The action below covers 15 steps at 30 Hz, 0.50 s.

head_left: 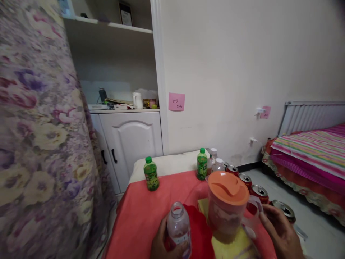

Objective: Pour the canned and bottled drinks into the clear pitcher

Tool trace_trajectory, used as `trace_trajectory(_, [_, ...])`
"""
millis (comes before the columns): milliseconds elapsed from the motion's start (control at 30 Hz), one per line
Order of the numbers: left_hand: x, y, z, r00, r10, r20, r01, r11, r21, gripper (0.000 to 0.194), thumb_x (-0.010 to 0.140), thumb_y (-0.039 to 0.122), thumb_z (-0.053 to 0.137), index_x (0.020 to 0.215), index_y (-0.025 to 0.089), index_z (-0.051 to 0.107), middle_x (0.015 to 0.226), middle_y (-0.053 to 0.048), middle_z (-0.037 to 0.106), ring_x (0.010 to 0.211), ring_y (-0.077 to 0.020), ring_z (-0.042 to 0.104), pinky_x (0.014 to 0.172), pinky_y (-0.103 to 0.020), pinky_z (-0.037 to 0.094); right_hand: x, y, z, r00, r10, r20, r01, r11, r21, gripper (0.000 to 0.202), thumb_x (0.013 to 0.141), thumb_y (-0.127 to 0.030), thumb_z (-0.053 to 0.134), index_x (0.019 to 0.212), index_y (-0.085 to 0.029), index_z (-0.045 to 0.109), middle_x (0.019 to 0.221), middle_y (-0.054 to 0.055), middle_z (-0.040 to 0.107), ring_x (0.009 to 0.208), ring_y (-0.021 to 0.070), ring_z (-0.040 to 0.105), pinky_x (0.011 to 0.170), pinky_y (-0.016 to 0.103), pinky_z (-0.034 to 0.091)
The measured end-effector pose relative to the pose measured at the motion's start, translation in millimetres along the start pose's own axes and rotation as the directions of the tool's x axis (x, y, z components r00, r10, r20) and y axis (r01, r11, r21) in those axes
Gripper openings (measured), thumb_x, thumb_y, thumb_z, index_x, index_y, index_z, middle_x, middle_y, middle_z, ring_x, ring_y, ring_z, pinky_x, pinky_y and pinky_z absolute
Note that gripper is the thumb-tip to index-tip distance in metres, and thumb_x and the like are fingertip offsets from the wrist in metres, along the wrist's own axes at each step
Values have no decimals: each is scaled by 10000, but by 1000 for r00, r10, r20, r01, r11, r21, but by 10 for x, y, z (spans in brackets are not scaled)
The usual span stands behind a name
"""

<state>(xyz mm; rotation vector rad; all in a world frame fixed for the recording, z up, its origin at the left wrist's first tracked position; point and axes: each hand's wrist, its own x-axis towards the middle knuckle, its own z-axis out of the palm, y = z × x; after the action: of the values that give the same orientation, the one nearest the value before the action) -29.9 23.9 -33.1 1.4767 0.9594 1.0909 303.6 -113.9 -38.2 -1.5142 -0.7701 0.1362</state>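
My left hand point(168, 242) is wrapped round a clear plastic bottle point(178, 225) with no cap on its mouth. It stands over a red plate-like thing point(199, 233), partly hidden by the bottle and the pitcher. At the right, the fingers of my right hand point(281, 228) close on the handle of a clear plastic pitcher point(226, 216) with an orange lid point(228, 187). Beneath the pitcher lies a yellow cloth point(233, 248); whether the base rests on it, I cannot tell.
Green-capped bottles stand at the back left point(151, 174) and back centre point(202, 164) of the red-covered table point(134, 219). Near the pitcher are white-capped clear bottles point(218, 165) and several open drink cans point(259, 194) along the right edge. A bed point(309, 162) lies beyond; a floral curtain point(40, 126) hangs left.
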Motion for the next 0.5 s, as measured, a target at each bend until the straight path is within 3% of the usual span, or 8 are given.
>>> trace_trajectory(100, [-6,-9,10,1000,1,-4,-1,1000,-15,714,555,275,862,1233,171,664,1248,-151,758,1181,-402,684,1032,-456,547,75,20,84,999,35,40,-36,999,24,471,820,-605,668,1092,-221,649,1059,75,717,1000,276,675,808,287,568])
trace_trajectory(200, [-12,0,26,1000,-12,17,13,999,-32,722,549,257,850,1241,170,662,1251,-147,756,1186,-389,683,1021,-421,552,143,-5,157,993,65,102,-72,995,72,452,812,-635,668,965,-210,665,878,67,730,843,257,685,681,280,568])
trace_trajectory(333, [-34,53,72,1000,-12,18,13,999,-33,742,548,270,824,1259,150,648,1232,-144,761,1152,-370,698,984,-387,565,180,-111,276,988,113,104,-130,975,182,530,770,-732,656,691,-210,599,538,-10,544,469,148,479,419,250,419])
trace_trajectory(400, [-55,91,111,1000,-3,-29,3,1000,-31,732,542,262,804,1248,142,649,1207,-138,769,1125,-356,707,967,-370,568,169,-151,328,980,175,92,-194,943,271,561,749,-745,675,615,-211,563,481,-40,452,421,117,385,379,239,347])
trace_trajectory(500, [-87,146,173,998,-3,-70,0,999,-35,715,540,265,794,1231,146,655,1202,-131,770,1114,-341,712,946,-346,573,143,-134,362,968,213,129,-248,874,419,562,694,-723,745,565,-210,554,458,-51,414,417,110,365,382,237,335])
